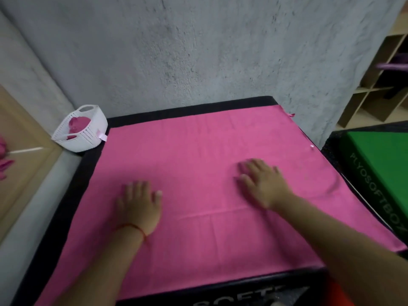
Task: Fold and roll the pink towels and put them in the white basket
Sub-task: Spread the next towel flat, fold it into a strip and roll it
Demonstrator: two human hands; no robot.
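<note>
A large pink towel [198, 151] lies spread flat over a black padded box [75, 195]. My left hand [139, 204] rests palm down on the towel's near left part, fingers straight. My right hand [262, 182] lies flat on the towel to the right of centre, fingers spread. A white perforated basket [88, 138] stands tilted at the box's far left corner. Pink towel material [77, 124] shows inside it.
A rough grey wall [198, 51] rises right behind the box. A green and black soft box [379, 168] stands at the right. Wooden shelving [379, 85] fills the far right. More pink cloth [3, 155] lies at the left edge on a wooden floor.
</note>
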